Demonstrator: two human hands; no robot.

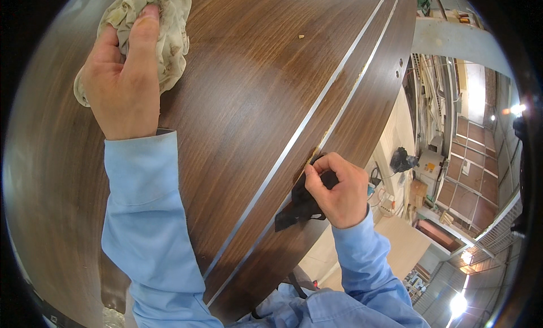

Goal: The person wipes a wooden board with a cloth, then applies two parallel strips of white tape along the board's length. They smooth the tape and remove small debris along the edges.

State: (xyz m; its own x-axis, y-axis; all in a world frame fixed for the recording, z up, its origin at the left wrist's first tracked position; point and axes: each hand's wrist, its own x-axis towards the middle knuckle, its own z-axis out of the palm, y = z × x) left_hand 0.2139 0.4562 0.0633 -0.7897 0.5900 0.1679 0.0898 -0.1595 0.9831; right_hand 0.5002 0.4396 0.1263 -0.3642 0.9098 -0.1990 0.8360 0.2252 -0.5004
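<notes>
Toward the far left of the brown wood-grain panel [243, 101], the left hand [124, 82] gripped a bunched pale cloth [174, 53], thumb pressed on top. Near the panel's right edge, the right hand [342, 186] was curled tight, thumb against forefinger, around a crumpled black piece [297, 206] that covered part of the outer light strip [386, 22]. Yellowish residue [312, 155] lay just beside it. An inner strip [297, 136] ran alongside, a small crumb [301, 37] farther up. Past the right edge were a grey beam [452, 38] and a black bundle [401, 160]
</notes>
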